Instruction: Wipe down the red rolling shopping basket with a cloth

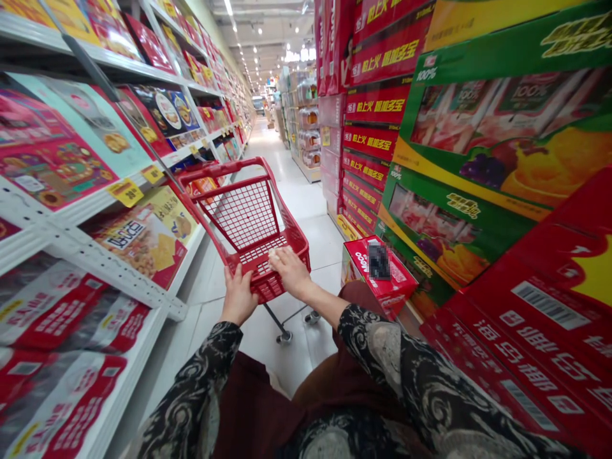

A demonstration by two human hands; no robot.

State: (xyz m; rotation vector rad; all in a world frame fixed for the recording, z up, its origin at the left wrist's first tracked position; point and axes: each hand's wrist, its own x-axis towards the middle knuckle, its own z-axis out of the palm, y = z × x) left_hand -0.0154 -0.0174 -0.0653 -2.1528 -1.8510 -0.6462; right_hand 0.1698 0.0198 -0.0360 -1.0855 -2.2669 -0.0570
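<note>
While both hands hold the rear rail of a red wire shopping cart (239,213), the cart stands at lower centre of the frame, its basket pointing up the aisle. Right hand (291,271): laid over the rail, fingers curled down, grip apparently light. Left hand (238,294): wrapped around the rail's near corner, fingertips hidden behind it, so grip strength cannot be told. Judged good practice for this hold: even pressure from both hands and level wrists, so that the small casters (284,336) track straight (the front pair is out of sight). Edges: at left of frame, white metal shelving (71,239) stocked with printed boxes runs near the basket's far corner. At right, a red carton with a blurred label (380,268) sits just beside the basket, at the foot of stacked green fruit-juice cartons (459,217). Open room: the white tile floor (296,204) forms a lane ahead, running to the far end of the aisle at upper centre. Patterned sleeves (430,376) fill the bottom of the frame.
</note>
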